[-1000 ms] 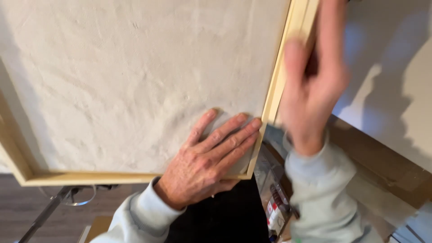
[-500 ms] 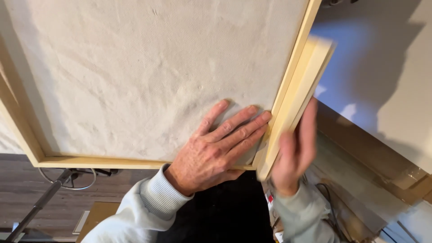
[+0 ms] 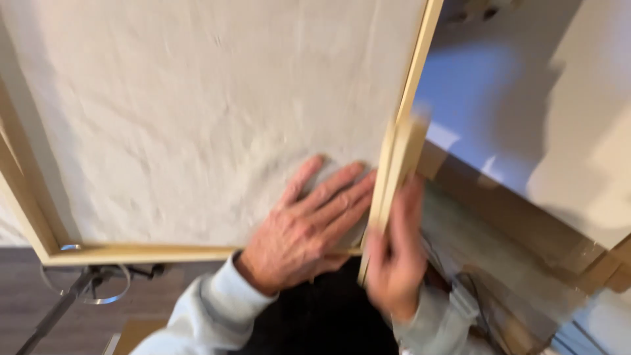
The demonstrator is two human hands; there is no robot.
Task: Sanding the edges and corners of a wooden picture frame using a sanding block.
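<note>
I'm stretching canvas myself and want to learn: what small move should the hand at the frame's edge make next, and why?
Probably slide the loose wooden strip flush along the frame's right rail. The right hand holds it against that rail near the corner, blurred, while the left hand lies flat on the canvas.

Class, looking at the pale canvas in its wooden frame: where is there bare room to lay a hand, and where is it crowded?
Free: the broad pale canvas above and left of the left hand, bordered by the light wooden frame. Crowded: the lower right corner, where the left hand lies flat and the blurred right hand holds a thin wooden strip against the frame's edge.
</note>
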